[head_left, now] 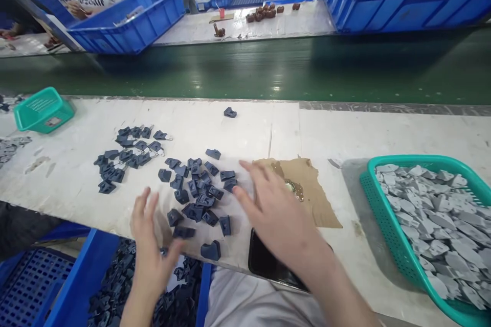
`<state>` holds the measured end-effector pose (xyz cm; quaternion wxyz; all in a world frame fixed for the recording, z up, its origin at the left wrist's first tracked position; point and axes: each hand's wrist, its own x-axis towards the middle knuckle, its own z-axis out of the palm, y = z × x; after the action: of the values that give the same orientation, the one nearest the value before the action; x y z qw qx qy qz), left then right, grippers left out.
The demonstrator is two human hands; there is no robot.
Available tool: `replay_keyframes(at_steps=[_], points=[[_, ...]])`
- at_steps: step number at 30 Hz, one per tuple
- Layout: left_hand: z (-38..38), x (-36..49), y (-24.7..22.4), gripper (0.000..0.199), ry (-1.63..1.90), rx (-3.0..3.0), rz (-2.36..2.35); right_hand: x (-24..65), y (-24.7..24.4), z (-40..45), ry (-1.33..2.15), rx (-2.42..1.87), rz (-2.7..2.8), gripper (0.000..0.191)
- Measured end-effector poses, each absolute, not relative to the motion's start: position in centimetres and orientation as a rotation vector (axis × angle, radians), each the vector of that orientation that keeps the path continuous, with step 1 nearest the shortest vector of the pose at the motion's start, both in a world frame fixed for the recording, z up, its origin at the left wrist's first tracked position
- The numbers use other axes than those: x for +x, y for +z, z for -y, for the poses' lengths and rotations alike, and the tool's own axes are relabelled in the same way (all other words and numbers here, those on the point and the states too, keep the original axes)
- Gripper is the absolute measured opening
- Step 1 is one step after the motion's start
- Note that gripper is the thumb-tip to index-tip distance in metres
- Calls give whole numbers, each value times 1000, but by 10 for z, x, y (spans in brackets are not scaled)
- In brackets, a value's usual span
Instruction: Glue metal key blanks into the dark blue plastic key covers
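Observation:
Dark blue plastic parts (203, 182) lie in a loose pile on the white table between my two hands. At the pile's left edge is my left hand (148, 235), its fingers apart and nothing in them. My right hand (278, 204) hovers at the right side of the pile, fingers spread, thumb near one of the parts. Under it, a piece of brown cardboard (322, 199) with a wet, shiny patch and a black phone (264, 255) are partly covered. Farther left lies a second group of dark parts with light grey pieces (155, 148) on some of them.
A green basket (402, 260) of light grey pieces stands at the right. One dark part (230, 112) lies alone farther back. A small green basket (44, 110) is at the left. Below the table edge is a blue crate (82, 276) of dark parts. A green belt (238, 69) runs behind.

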<state>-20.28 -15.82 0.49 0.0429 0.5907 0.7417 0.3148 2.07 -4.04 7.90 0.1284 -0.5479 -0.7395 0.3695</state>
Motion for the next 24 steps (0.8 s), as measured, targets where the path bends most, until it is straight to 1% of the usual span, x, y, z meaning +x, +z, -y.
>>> replay_keyframes(at_steps=[1, 2, 5, 8, 11, 13, 16, 19, 21, 24], points=[[172, -196, -2, 91, 934, 1917, -2224, 28, 82, 28, 996, -1613, 2156, 58], [183, -189, -9, 95, 878, 1956, -2221, 32, 85, 13, 924, -1652, 2158, 56], [194, -172, -25, 104, 672, 1922, -2294, 24, 85, -45, 823, -1724, 2170, 58], [177, -167, -29, 109, 583, 1893, -2318, -8, 69, -107, 760, -1611, 2233, 62], [157, -170, -22, 100, 589, 1909, -2266, -44, 45, -147, 783, -1460, 2304, 62], [148, -176, -18, 97, 642, 1918, -2226, -62, 30, -156, 808, -1359, 2354, 54], [134, -199, -14, 91, 850, 1813, -2132, -72, 15, -147, 866, -1134, 2449, 45], [111, -232, -12, 77, 1094, 1509, -2153, -70, 11, -124, 956, -874, 2541, 45], [92, -247, -11, 73, 1084, 1436, -2152, -66, 12, -107, 1010, -739, 2584, 47], [70, -250, -8, 68, 950, 1546, -2053, -57, 17, -87, 1067, -637, 2616, 44]])
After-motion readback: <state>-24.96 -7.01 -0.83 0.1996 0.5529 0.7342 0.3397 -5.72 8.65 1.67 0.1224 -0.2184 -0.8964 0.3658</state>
